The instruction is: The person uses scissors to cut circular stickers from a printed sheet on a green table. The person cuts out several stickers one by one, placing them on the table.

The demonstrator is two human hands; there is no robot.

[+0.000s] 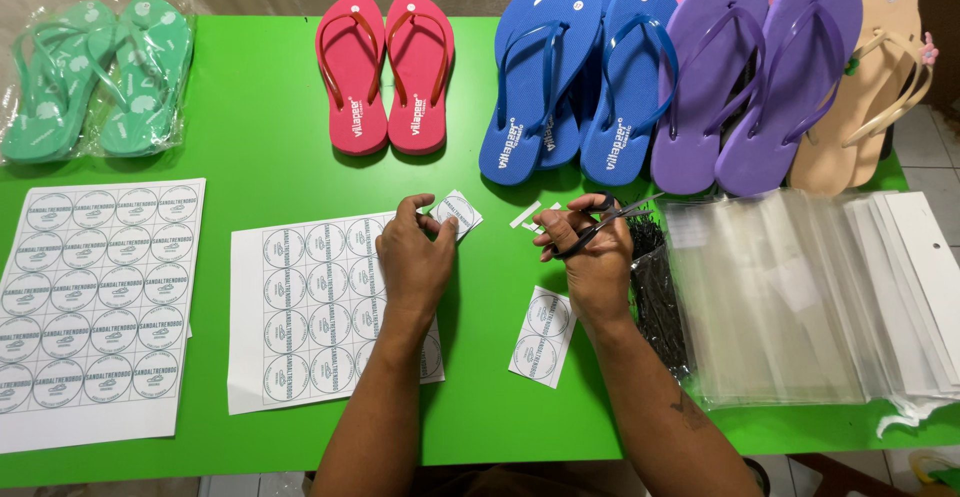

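So from my feed, the left hand [415, 257] was pinching a small cut-out label piece [458, 211] between thumb and fingertips, holding it just above the top right corner of the partly cut label sheet [300, 307] lying on the green tabletop [260, 137]. The right hand [590, 247] had its fingers closed through the handles of a pair of scissors [600, 225], blades pointing up and to the right, away from the left hand. A couple of thin white paper scraps [527, 215] sat just beside the scissors.

Below the right wrist there was a small strip with two round labels [543, 335] on it. Far left, a full sheet of round labels [95, 297] lay flat and untouched.

Along the back edge: bagged green flip-flops [95, 72], a red pair [385, 72], blue ones [580, 77], purple ones [760, 67] and a beige pair [870, 87]. To the right of the right hand sat a bundle of black ties [655, 287] and a stack of clear plastic bags [800, 287], touching each other.
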